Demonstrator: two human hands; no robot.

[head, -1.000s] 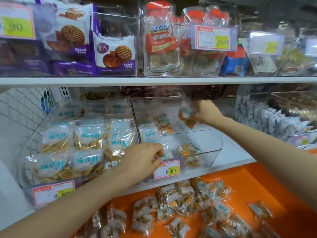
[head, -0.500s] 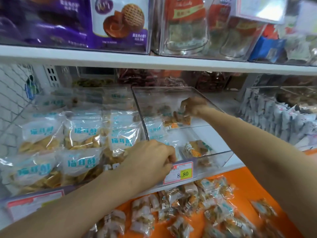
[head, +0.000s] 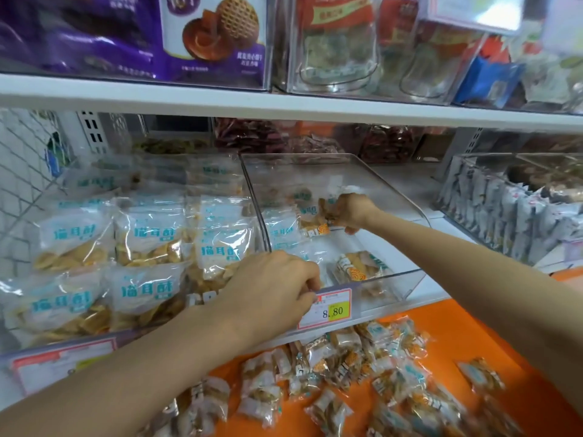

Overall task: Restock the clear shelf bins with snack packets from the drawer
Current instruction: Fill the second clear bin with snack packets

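Note:
A clear shelf bin (head: 394, 197) stands on the middle shelf and holds a few snack packets. My right hand (head: 353, 211) reaches deep inside it and grips a snack packet (head: 325, 212) low near the back. My left hand (head: 274, 288) grips the bin's front rim just above the price tag (head: 328, 309). Another packet (head: 356, 266) lies at the bin's front. Below, the orange drawer (head: 448, 323) holds several loose snack packets (head: 340, 367).
To the left a full clear bin (head: 104, 266) is packed with blue-labelled packets. A bin of grey-white packets (head: 504, 212) stands at the right. The upper shelf (head: 284, 104) carries purple biscuit bags and clear bins close overhead.
My right hand has gone from the bin's top edge down into the bin with the packet. The left hand has stayed on the front rim. The view has tilted down and moved closer.

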